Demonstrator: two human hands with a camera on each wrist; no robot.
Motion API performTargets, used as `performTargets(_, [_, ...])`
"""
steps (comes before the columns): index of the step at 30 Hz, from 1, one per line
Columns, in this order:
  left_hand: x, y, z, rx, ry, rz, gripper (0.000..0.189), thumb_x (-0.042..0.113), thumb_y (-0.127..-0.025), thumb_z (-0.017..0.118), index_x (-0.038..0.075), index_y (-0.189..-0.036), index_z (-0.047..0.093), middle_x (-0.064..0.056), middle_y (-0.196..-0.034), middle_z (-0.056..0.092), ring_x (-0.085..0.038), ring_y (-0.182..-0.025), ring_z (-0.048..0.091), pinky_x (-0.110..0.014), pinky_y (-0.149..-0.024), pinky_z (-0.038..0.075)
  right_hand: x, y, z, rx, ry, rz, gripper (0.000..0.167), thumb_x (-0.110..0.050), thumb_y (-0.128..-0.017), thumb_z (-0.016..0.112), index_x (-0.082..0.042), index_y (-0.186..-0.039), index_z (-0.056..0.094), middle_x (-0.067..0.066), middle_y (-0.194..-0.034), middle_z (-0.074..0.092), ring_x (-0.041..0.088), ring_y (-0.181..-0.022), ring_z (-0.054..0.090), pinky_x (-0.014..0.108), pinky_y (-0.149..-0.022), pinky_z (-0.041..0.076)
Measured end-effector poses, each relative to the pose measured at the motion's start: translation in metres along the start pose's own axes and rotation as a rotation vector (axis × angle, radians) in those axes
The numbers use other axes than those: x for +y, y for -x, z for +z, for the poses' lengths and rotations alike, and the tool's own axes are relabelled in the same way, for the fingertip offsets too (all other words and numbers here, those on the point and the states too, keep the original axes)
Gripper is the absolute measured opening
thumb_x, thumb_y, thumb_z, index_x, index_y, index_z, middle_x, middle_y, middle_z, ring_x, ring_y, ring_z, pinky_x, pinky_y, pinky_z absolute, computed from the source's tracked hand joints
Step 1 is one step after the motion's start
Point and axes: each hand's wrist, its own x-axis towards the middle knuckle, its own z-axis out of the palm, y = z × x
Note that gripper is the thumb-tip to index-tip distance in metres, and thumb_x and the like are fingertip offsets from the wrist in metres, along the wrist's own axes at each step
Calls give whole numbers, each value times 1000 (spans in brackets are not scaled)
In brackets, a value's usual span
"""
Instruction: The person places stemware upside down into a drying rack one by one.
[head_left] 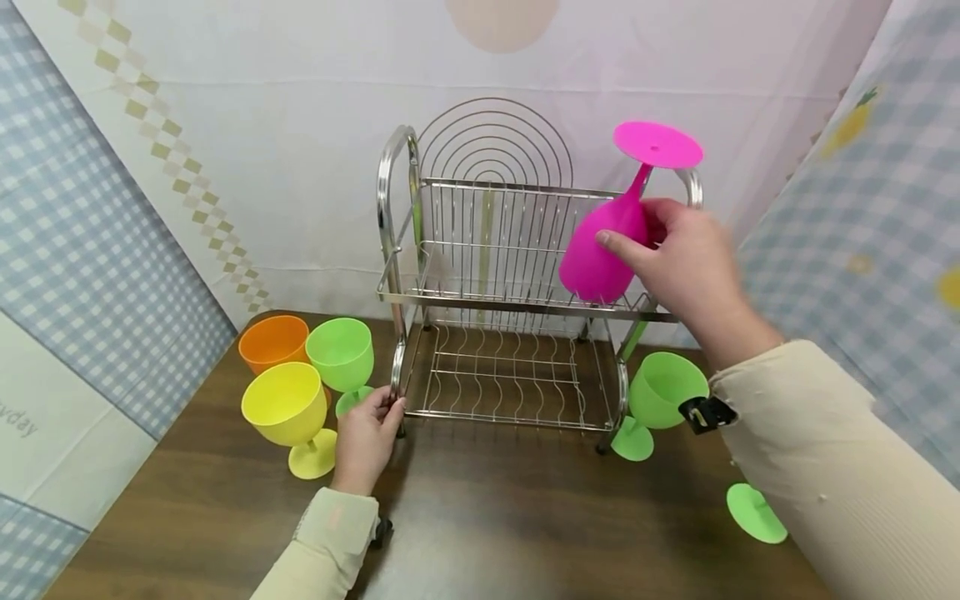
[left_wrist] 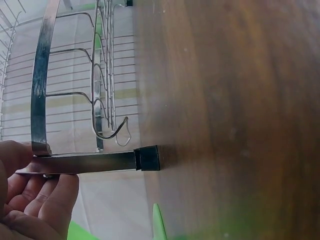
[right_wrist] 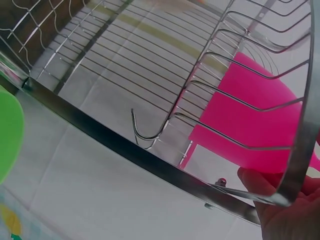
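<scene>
My right hand [head_left: 693,254] holds a bright pink plastic goblet [head_left: 600,250] by its bowl, thumb on the near side. The goblet is upside down and tilted, its round foot up and its rim down at the right end of the upper tier of a two-tier metal dish rack [head_left: 487,305]. In the right wrist view the pink bowl [right_wrist: 250,115] shows behind the tier's wire prongs. Low on the left, my left hand [head_left: 363,442] grips the rack's front left upright; the left wrist view shows thumb and fingers on either side of the metal leg [left_wrist: 90,163].
Left of the rack stand an orange goblet [head_left: 272,342], a yellow goblet [head_left: 285,404] and a green goblet [head_left: 341,354]. Another green goblet [head_left: 667,392] is right of the rack. A green goblet foot [head_left: 756,512] shows beside my right sleeve. Behind hangs a white patterned cloth [head_left: 300,167].
</scene>
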Motion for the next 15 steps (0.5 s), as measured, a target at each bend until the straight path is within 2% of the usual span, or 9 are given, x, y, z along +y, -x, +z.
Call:
performTargets(6, [1,2,2,-2,-24,30,13,13,-95,70,2,-102,72,-16,-96,75,-31,-87,74,-45,-73,62,0,3,1,-34,60,2,70,-50,-93,67,1,-140,52,22,-122,65,36,-107,63,51,-87,56])
performTargets(15, [0,3,1,-7,-20,31,13,12,-96,69,1,-103,72,-17,-97,74,-33,-90,74,-45,-75,62,1,4,4,-58,99,14,69,-48,-94,67,2,-140,51,21,-119,65,36,-103,63,49,-85,57])
